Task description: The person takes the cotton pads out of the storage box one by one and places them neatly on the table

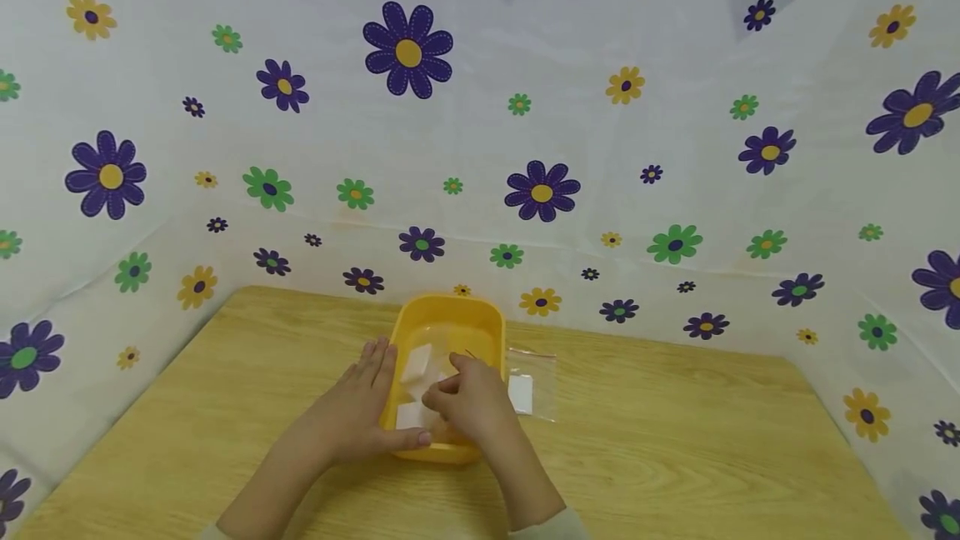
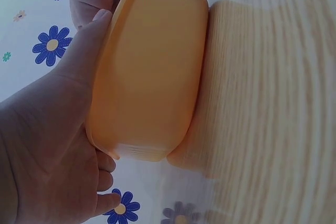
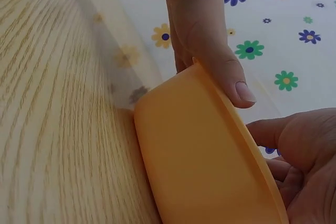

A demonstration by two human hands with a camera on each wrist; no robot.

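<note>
A yellow plastic bin [image 1: 486, 319] stands on the wooden table, with white cards [image 1: 417, 363] and clear plastic bags inside it. My left hand [image 1: 352, 415] rests against the bin's left side, fingers mostly straight along the rim and thumb [image 2: 86, 51] laid over the near rim. Over the bin's right half, my right hand [image 1: 472, 398] reaches in, its index finger extended and its other fingers bent, thumb side close to the white cards. A thin dark reddish line shows beside that index finger. I cannot tell whether the right fingertips pinch a bag.
Just right of the bin lies a clear zip bag [image 1: 546, 382] with a white card [image 1: 521, 395] in it. The wooden table [image 1: 675, 440] extends to both sides. A flower-print sheet [image 1: 480, 140] hangs behind the table and along its sides.
</note>
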